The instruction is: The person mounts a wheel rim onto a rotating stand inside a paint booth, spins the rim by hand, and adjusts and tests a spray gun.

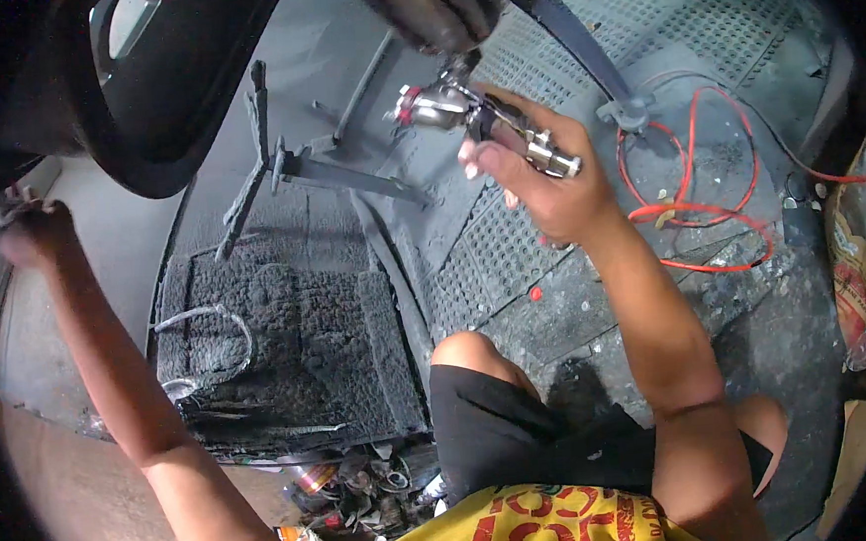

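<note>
A metal paint spray gun with a red ring near its nozzle is in my right hand, its nozzle pointing left. The fingers wrap around the gun's handle. Above the gun is a dark, rounded cup, partly cut off by the top edge. At the far left, my left hand is raised with curled fingers beside a small greyish thing that I cannot make out. Just above that hand hangs a large, glossy black curved panel, which fills the upper left.
A paint-crusted metal stand stands below the panel. An orange-red hose loops over the floor at right, near a dark stand leg. A rough, dark-coated filter mat lies left of my knees, with litter below it.
</note>
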A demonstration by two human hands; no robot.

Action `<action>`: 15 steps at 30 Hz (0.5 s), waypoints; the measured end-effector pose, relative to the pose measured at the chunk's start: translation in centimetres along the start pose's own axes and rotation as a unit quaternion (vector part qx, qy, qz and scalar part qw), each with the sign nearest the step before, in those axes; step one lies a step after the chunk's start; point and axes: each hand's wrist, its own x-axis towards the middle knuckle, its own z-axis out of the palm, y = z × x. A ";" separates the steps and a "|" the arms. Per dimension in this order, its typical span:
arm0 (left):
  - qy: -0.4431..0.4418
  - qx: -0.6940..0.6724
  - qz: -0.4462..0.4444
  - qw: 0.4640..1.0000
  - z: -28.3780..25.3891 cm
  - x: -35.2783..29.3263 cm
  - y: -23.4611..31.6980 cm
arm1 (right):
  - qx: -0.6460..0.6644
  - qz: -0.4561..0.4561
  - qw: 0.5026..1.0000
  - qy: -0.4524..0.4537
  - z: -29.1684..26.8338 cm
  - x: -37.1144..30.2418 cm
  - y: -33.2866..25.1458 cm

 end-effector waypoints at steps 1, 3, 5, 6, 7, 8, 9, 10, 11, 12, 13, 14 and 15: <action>0.025 0.023 -0.008 0.999 -0.6 0.5 -1.4 | 0.086 0.063 0.994 -0.035 0.0 -0.1 -0.7; 0.050 0.042 -0.021 0.998 -1.0 0.6 -3.5 | 0.195 0.131 0.968 -0.085 0.1 -0.2 -1.7; 0.036 -0.028 -0.053 0.998 -0.3 0.0 -4.0 | 0.206 0.140 0.965 -0.083 0.3 -0.5 -1.8; 0.032 -0.051 -0.063 0.996 -0.2 -0.1 -3.8 | 0.222 0.148 0.960 -0.083 0.4 -0.6 -1.9; 0.028 -0.031 -0.042 0.998 0.4 -0.8 -2.4 | 0.184 0.159 0.966 -0.087 0.3 -0.6 -1.8; 0.025 -0.010 -0.017 0.999 0.5 -1.0 -1.0 | 0.186 0.158 0.966 -0.087 0.4 -0.6 -1.9; -0.020 0.149 0.065 0.987 -1.9 1.0 -1.8 | 0.145 0.112 0.981 -0.059 0.8 -0.5 -1.9; -0.040 0.293 0.155 0.943 -2.1 1.2 -1.1 | 0.100 0.066 0.992 -0.031 0.8 -0.4 -1.9; -0.015 0.242 0.107 0.964 -2.1 1.7 -0.4 | 0.047 0.085 0.995 -0.027 0.4 -0.3 -2.1; -0.009 0.101 0.040 0.994 -2.4 1.9 0.2 | 0.048 0.085 0.995 -0.028 0.2 -0.1 -1.8; 0.016 -0.052 -0.025 0.998 0.1 0.1 2.7 | 0.012 0.046 0.999 -0.011 -0.4 0.0 -1.3; 0.017 -0.054 -0.025 0.998 0.5 -0.5 3.1 | -0.020 0.005 1.000 0.003 -0.5 0.0 -1.1; 0.014 -0.054 -0.017 0.998 0.6 -0.7 4.0 | -0.048 -0.014 0.999 0.006 -0.3 0.0 -1.2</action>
